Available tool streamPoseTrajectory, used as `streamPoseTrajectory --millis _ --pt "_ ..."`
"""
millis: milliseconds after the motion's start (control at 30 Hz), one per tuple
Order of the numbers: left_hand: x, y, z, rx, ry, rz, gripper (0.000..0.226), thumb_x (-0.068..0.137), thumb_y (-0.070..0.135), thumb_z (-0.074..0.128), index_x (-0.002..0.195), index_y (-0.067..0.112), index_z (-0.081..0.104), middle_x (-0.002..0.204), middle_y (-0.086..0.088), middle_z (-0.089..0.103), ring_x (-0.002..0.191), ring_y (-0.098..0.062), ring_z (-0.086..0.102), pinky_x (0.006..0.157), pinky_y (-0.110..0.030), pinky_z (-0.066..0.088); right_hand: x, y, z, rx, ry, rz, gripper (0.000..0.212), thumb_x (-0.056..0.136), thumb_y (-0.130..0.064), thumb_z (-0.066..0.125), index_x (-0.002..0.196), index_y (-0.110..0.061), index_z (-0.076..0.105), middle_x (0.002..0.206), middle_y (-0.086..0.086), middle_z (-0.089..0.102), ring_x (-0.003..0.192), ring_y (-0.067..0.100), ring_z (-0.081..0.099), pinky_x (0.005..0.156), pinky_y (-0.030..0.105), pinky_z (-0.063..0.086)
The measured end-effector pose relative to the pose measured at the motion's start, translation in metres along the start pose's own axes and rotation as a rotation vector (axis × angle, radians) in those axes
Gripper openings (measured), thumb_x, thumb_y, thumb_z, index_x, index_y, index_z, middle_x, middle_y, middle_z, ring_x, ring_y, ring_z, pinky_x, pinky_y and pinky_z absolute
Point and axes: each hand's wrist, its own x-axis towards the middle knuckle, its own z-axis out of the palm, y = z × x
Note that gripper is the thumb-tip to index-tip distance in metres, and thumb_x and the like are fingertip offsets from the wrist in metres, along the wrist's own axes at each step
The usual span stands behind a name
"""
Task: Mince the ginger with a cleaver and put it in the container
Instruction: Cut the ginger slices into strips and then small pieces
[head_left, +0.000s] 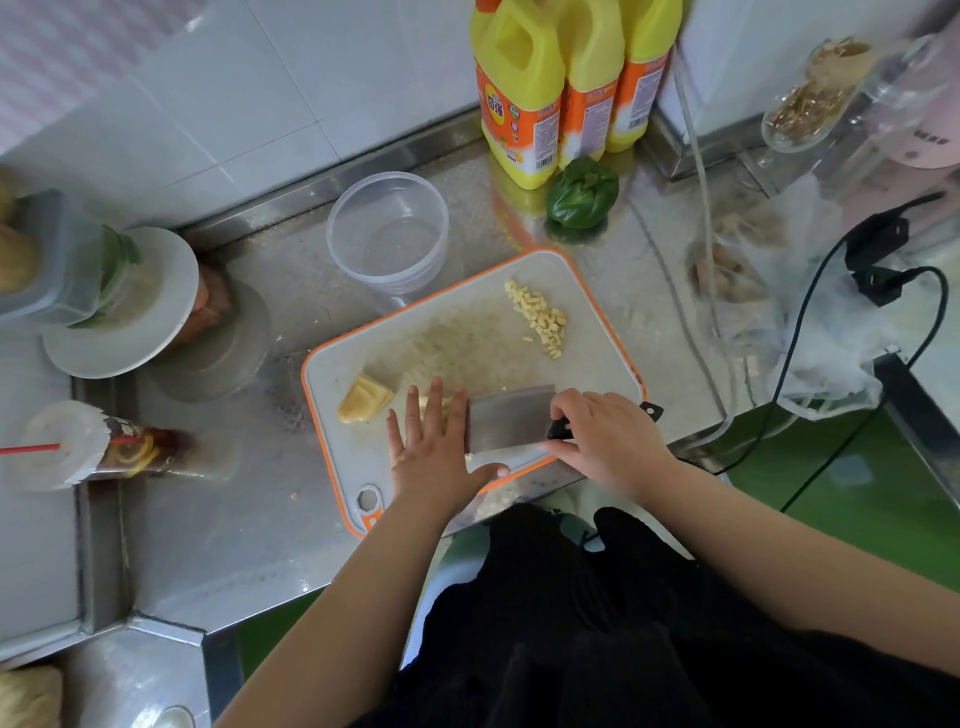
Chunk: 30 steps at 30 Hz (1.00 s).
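Note:
A white cutting board (597, 332) with an orange rim lies on the steel counter. My right hand (608, 439) grips the black handle of a cleaver (506, 423) whose blade lies nearly flat on the board. My left hand (434, 447) rests flat with fingers spread, against the blade's left edge and over a ginger piece. A whole ginger chunk (363, 400) lies just left of my fingers. A pile of diced ginger (540, 314) sits at the board's far right. An empty clear plastic container (387, 234) stands behind the board.
Yellow bottles (524, 88) and a green pepper (582, 195) stand at the back. A plate with a tub (122, 306) and a drink cup with a red straw (88, 447) sit left. Plastic bags (810, 332), black cables (883, 260) and glass jars (810, 98) crowd the right.

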Motion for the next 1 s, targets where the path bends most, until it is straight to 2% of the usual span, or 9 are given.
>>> streamPoseTrajectory --millis 100,300,467,600,700,767,867,933,1000 --pt "0.001 -0.006 0.002 0.02 -0.004 -0.029 0.104 0.078 0.085 0.023 0.152 0.024 -0.016 0.158 -0.003 -0.028 0.143 -0.032 -0.027 0.116 -0.056 -0.011 -0.002 0.008 -0.002 -0.005 0.011 0.029 0.046 0.067 -0.041 0.083 0.085 -0.013 0.051 0.058 -0.003 0.057 0.048 0.018 0.056 0.048 0.03 0.046" --pt "0.003 -0.013 -0.002 0.013 0.012 -0.069 0.101 0.079 0.084 0.013 0.153 0.02 -0.013 0.159 -0.002 -0.025 0.145 -0.03 -0.025 0.116 -0.054 -0.013 -0.004 0.022 -0.002 -0.008 0.05 0.039 0.046 0.065 -0.037 0.084 0.084 -0.011 0.052 0.055 -0.003 0.055 0.047 0.02 0.055 0.049 0.025 0.039" --pt "0.004 -0.015 -0.004 -0.006 0.025 -0.092 0.095 0.083 0.076 0.005 0.154 0.015 -0.002 0.16 -0.001 -0.02 0.146 -0.026 -0.021 0.116 -0.05 -0.012 -0.004 0.033 -0.006 0.048 0.051 0.094 0.035 0.075 -0.035 0.078 0.086 -0.013 0.053 0.067 -0.004 0.06 0.059 0.02 0.058 0.053 0.033 0.047" --pt "0.001 -0.014 -0.005 -0.15 0.17 -0.057 0.067 0.097 0.051 0.003 0.153 0.018 0.019 0.162 0.005 0.006 0.149 -0.017 -0.005 0.121 -0.04 -0.006 0.001 0.034 -0.013 0.055 0.032 0.096 0.027 0.08 -0.036 0.073 0.088 -0.017 0.056 0.074 -0.008 0.063 0.066 0.018 0.06 0.058 0.033 0.047" --pt "0.001 -0.017 -0.005 -0.386 0.328 -0.047 0.062 0.099 0.04 0.008 0.145 0.015 0.041 0.154 0.002 0.034 0.147 -0.014 0.016 0.121 -0.033 0.005 0.003 0.028 -0.015 0.041 0.03 0.166 0.03 0.08 -0.036 0.072 0.096 -0.014 0.059 0.069 -0.005 0.065 0.058 0.019 0.061 0.048 0.028 0.044" --pt "0.0 -0.02 -0.007 -0.541 0.402 -0.072 0.055 0.1 0.033 0.018 0.141 0.011 0.047 0.146 -0.002 0.047 0.144 -0.016 0.028 0.12 -0.029 0.012 0.005 0.019 -0.017 0.068 0.011 0.267 0.029 0.086 -0.037 0.066 0.102 -0.014 0.059 0.063 -0.009 0.061 0.05 0.018 0.058 0.044 0.025 0.04" --pt "-0.003 -0.023 -0.009 -0.67 0.467 -0.107 0.044 0.103 0.014 0.031 0.146 0.01 0.037 0.139 0.003 0.055 0.138 -0.019 0.033 0.116 -0.026 0.016 0.015 0.004 -0.021 0.227 -0.093 0.429 0.026 0.097 -0.044 0.044 0.1 -0.019 0.053 0.059 -0.012 0.052 0.048 0.008 0.047 0.049 0.026 0.035" --pt "-0.004 -0.025 -0.009 -0.669 0.482 -0.075 0.053 0.098 0.0 0.034 0.151 0.009 0.028 0.143 0.002 0.051 0.142 -0.02 0.027 0.119 -0.031 0.017 0.025 -0.002 -0.023 0.367 -0.184 0.543 0.029 0.096 -0.05 0.038 0.091 -0.023 0.047 0.061 -0.009 0.051 0.055 0.005 0.048 0.055 0.029 0.034" --pt "-0.004 -0.028 -0.007 -0.626 0.462 -0.03 0.071 0.087 -0.011 0.035 0.153 0.012 0.022 0.154 -0.003 0.035 0.148 -0.021 0.013 0.12 -0.04 0.016 0.035 -0.004 -0.019 0.484 -0.236 0.62 0.034 0.094 -0.051 0.045 0.077 -0.021 0.042 0.06 -0.007 0.047 0.057 0.009 0.047 0.055 0.028 0.031"
